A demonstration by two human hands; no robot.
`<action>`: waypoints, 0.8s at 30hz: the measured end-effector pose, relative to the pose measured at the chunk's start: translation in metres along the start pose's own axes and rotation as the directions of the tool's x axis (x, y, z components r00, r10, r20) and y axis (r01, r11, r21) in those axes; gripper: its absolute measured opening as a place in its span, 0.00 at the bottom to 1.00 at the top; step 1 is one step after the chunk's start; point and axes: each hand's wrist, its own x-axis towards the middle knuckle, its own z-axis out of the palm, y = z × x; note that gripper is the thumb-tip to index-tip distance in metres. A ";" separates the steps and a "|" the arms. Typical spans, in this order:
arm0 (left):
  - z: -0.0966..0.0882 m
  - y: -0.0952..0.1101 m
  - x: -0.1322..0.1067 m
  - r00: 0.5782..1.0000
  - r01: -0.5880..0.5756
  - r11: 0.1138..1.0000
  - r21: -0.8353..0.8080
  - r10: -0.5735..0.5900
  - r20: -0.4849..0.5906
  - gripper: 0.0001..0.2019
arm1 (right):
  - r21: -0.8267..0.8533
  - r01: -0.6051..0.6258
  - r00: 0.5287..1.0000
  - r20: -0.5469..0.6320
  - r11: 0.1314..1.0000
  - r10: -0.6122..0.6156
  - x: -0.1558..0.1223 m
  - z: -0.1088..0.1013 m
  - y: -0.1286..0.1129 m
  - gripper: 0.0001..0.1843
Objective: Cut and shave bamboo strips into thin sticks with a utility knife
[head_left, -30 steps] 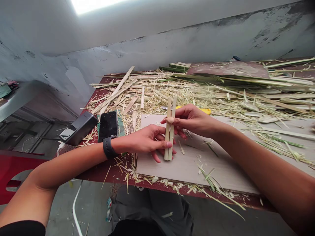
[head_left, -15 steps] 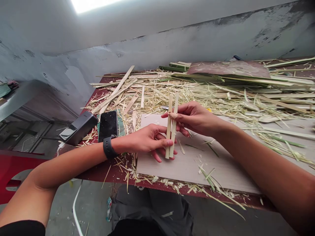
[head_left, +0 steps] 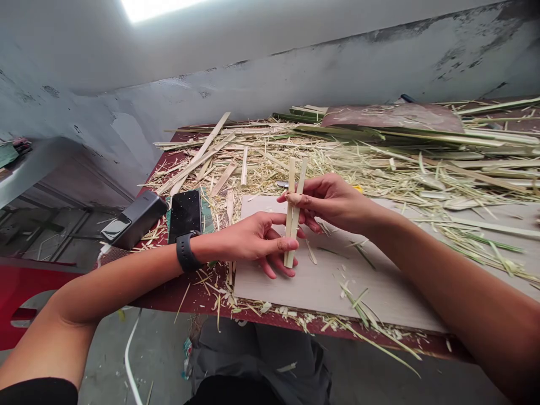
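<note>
Two pale bamboo strips (head_left: 300,183) stand side by side above the board, gripped by both hands. Their lower ends touch, while their upper ends spread apart in a narrow V. My left hand (head_left: 268,242) pinches the lower part between thumb and fingers. Higher up, my right hand (head_left: 323,199) closes thumb and fingers round the strips near their middle. Beneath the hands lies a flat light board (head_left: 261,287) scattered with shavings. Behind the strips, a small metal blade (head_left: 282,184) shows in part, and a bit of yellow (head_left: 358,188) peeks out past the right hand.
Bamboo shavings (head_left: 270,146) and longer strips cover the back of the dark red table (head_left: 169,301). At the left are a black phone (head_left: 185,214) and a dark grey box-shaped device (head_left: 137,219). A red chair (head_left: 37,287) stands far left; a white cable (head_left: 130,360) hangs below.
The strips' tops have moved apart while their lower ends have come together, turning them from nearly parallel to a V. Both hands stay almost in place.
</note>
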 end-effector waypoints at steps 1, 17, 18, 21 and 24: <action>0.000 0.000 -0.001 1.000 0.005 1.000 0.000 -0.005 0.007 0.30 | -0.004 0.001 1.000 -0.005 1.000 -0.001 0.000 0.000 0.000 0.21; 0.000 0.001 -0.002 1.000 0.015 1.000 0.025 -0.015 0.013 0.29 | -0.047 0.008 0.997 -0.077 0.999 -0.012 0.000 0.000 0.001 0.22; -0.001 0.001 -0.002 1.000 0.010 1.000 0.021 -0.010 0.018 0.29 | -0.049 0.008 0.997 -0.081 0.999 -0.012 0.000 0.000 0.002 0.22; -0.001 0.000 -0.001 1.000 0.008 1.000 0.015 -0.008 0.014 0.30 | -0.052 0.001 0.996 -0.087 0.999 -0.006 0.001 0.000 0.003 0.22; 0.000 0.000 0.000 1.000 0.012 1.000 0.015 -0.012 -0.003 0.30 | -0.058 -0.003 0.995 -0.098 0.998 -0.003 0.002 -0.001 0.004 0.22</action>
